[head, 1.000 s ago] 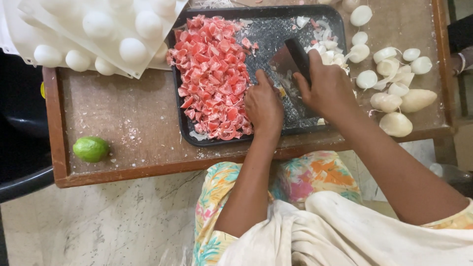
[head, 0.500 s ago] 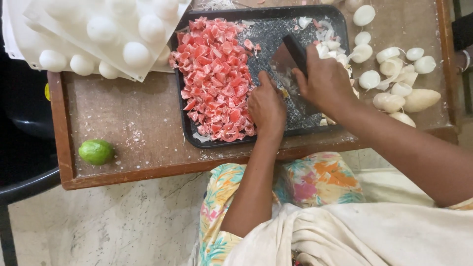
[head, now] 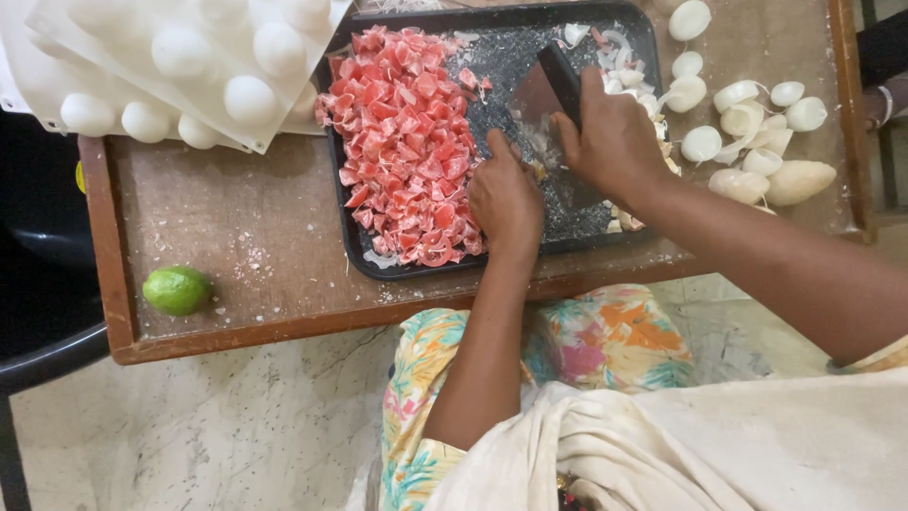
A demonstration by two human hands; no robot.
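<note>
Low on a worn wooden table [head: 236, 237], the head view shows a black tray [head: 492, 38]. Its left half holds a heap of chopped red pieces [head: 407, 142], seemingly finished. At tray centre the left hand [head: 506, 199] presses curled fingers onto something pale, hidden beneath; the right hand [head: 615, 142] grips a cleaver [head: 544, 85]. Whole peeled onions [head: 757, 142] wait right, so much chopping appears left.

Green lime [head: 177, 290] on wooden table [head: 255, 237]; white moulded trays [head: 180, 57] top left; peeled onions [head: 757, 132] right.

Both hands [head: 558, 170] curled, close together
</note>
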